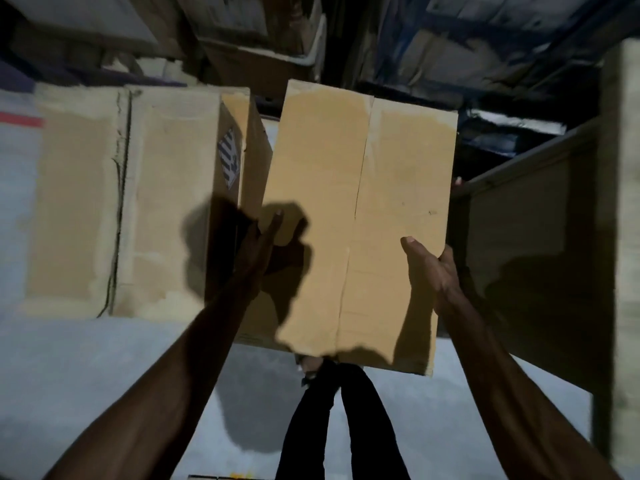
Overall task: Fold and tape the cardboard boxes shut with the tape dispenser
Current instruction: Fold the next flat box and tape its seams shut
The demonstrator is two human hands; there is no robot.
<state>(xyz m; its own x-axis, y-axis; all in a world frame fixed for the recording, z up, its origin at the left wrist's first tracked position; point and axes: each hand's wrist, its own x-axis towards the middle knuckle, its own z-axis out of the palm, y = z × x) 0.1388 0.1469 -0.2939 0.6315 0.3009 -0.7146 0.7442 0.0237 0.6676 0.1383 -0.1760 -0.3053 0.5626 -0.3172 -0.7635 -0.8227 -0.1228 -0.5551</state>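
Note:
I hold a closed brown cardboard box (360, 216) in the air between both hands, above my legs. Its two top flaps meet along a centre seam covered by a strip of brown tape. My left hand (258, 244) presses flat against the box's left side, thumb lying on the top edge. My right hand (429, 268) grips the right side, thumb on top and fingers hidden round the edge. A second, larger taped box (124, 202) stands on the floor to the left. No tape dispenser is in view.
Grey concrete floor (104, 375) lies below and to the left. A tall wooden shelf unit (533, 216) stands at the right. Dark stacked cartons and shelving (263, 36) fill the back. My dark-trousered legs (339, 417) are under the held box.

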